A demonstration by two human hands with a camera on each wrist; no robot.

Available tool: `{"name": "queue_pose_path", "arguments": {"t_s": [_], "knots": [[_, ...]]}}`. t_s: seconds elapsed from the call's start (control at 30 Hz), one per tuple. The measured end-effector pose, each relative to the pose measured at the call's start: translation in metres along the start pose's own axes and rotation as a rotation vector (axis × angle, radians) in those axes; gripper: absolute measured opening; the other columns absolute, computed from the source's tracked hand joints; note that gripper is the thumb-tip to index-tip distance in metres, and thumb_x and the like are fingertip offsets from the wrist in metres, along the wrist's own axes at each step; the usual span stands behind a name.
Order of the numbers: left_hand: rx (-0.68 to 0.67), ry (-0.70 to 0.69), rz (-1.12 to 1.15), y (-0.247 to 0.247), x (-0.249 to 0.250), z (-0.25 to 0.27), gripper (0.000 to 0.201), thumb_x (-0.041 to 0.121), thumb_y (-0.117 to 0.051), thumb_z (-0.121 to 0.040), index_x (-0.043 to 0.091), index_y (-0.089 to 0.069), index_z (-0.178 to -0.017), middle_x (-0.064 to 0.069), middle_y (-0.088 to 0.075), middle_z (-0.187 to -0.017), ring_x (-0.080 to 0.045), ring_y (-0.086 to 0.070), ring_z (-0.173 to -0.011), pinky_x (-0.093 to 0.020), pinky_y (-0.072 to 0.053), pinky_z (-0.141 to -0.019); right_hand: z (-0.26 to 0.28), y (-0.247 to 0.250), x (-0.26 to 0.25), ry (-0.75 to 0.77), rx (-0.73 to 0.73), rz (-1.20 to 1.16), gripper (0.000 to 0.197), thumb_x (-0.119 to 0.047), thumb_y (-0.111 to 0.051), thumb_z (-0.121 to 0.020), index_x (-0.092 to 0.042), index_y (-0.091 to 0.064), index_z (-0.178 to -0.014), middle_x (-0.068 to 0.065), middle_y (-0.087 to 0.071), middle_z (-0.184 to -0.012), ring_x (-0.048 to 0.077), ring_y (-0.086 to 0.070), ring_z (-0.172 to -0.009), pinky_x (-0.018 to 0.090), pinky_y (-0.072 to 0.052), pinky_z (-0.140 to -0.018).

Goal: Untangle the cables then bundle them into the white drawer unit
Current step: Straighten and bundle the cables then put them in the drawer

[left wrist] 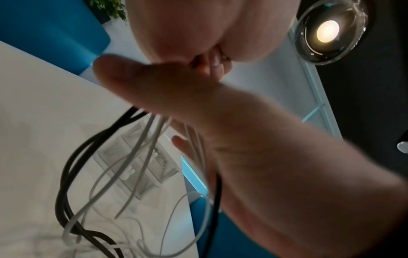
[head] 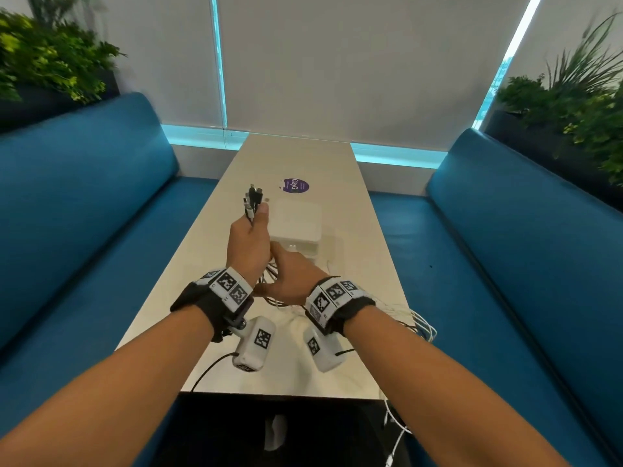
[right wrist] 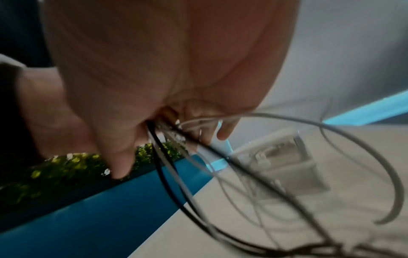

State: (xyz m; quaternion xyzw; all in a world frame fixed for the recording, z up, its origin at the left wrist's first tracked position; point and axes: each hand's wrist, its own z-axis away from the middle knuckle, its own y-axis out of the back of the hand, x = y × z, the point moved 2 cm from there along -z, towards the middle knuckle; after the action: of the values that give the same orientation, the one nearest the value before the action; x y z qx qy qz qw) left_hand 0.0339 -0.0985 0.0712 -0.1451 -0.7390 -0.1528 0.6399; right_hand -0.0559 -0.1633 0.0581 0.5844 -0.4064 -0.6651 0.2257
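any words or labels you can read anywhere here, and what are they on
"ClayG": white lettering on the round purple sticker on the table, just past the white drawer unit.
Smaller lines beside it on the sticker: too small to read.
Black and white square markers on the wrist bands: coded patterns, no words.
Both wrist views: blurred, no text to read.
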Motion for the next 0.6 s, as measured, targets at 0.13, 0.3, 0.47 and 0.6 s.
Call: {"name": "queue_pose_path", "arguments": {"t_s": [0.13, 0.3, 0.47, 0.6], "knots": [[-0.033, 0.063, 0.126, 0.012, -0.005, -0.006, 0.047, 0.058, -0.05, -0.094, 0.022, -0.047, -0.063, 0.01, -0.038, -0.048, -0.017, -0.035, -0.046, -0.032, -0.034, -0.054, -0.006, -0.013, 0.01, -0.027, -0.034, -0.068, 0.016, -0.026, -0.057, -0.096, -0.015, -0.067, -0.101, 0.0, -0.074, -0.093, 0.018, -0.067, -0.086, 0.035, -0.053, -0.081], [-0.067, 0.106, 0.207, 0.017, -0.011, -0.005, 0.048, 0.046, -0.046, -0.103, 0.021, -0.037, -0.063, 0.007, -0.029, -0.049, -0.014, -0.028, -0.042, -0.028, -0.03, -0.046, 0.001, -0.013, 0.024, 0.026, -0.019, 0.06, 0.019, -0.029, -0.05, -0.097, -0.015, -0.063, -0.097, 0.004, -0.067, -0.086, 0.023, -0.065, -0.077, 0.036, -0.051, -0.07], [0.041, 0.195, 0.281, 0.032, -0.011, -0.028, 0.045, 0.046, -0.05, -0.1, 0.023, -0.036, -0.064, 0.008, -0.028, -0.048, -0.012, -0.025, -0.041, -0.026, -0.024, -0.045, 0.02, -0.009, 0.064, -0.082, -0.11, 0.111, 0.032, -0.04, -0.048, -0.101, -0.012, -0.06, -0.093, 0.009, -0.066, -0.088, 0.027, -0.061, -0.079, 0.038, -0.047, -0.073], [-0.004, 0.198, 0.078, 0.033, -0.026, -0.029, 0.049, 0.049, -0.051, -0.099, 0.021, -0.034, -0.062, 0.007, -0.03, -0.046, -0.015, -0.027, -0.039, -0.024, -0.024, -0.046, 0.026, -0.006, 0.071, -0.106, -0.156, 0.106, 0.038, -0.048, -0.046, -0.1, -0.016, -0.056, -0.083, 0.005, -0.061, -0.077, 0.022, -0.056, -0.067, 0.035, -0.043, -0.064]]}}
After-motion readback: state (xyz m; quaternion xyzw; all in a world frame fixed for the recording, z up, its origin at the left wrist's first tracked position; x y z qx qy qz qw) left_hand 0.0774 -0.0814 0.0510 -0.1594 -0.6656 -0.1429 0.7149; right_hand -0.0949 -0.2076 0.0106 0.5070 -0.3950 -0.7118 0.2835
